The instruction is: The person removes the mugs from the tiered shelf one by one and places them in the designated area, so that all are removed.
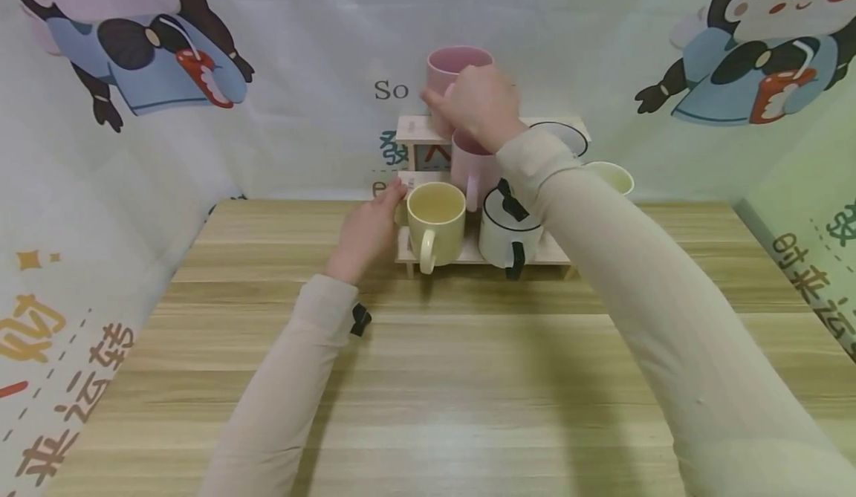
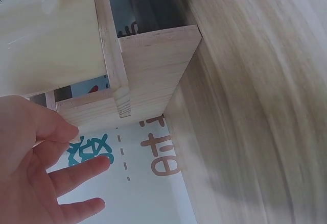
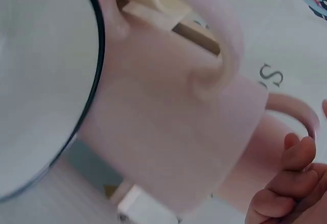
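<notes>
Gripping a pink, straight-sided mug [image 1: 441, 79] by its looped handle [image 3: 294, 104], with the right hand curled firmly round it [image 1: 483, 107], at the top shelf of a pale wooden three-tier rack [image 1: 414, 127]. Seen just behind the right hand's fingers, with mouth upward: that same mug. Impossible to tell beneath it: resting on the board or held just clear of it. Below and to the left of that grip, the left hand [image 1: 366, 231], close against the rack's left end near the middle shelf, with thumb and forefinger close together and other fingers loosely spread. Impossible to tell there: pinching the board or merely touching it. Standing just right of the left hand, on the lowest shelf: a yellow mug [image 1: 449, 237] with handle facing forward. Farther right of the left hand, on the same shelf: a white mug with black rim and handle [image 1: 498, 241]. Directly beneath the right hand: a second pink mug [image 1: 471, 166], upright. Right of the right hand, partly hidden by a cream-coloured sleeve [image 1: 608, 244]: a dark-rimmed white vessel [image 1: 568, 139] and, beyond, a pale yellow-green mug [image 1: 614, 177]. Stretching out below both hands: a wood-grain tabletop [image 1: 428, 393].
</notes>
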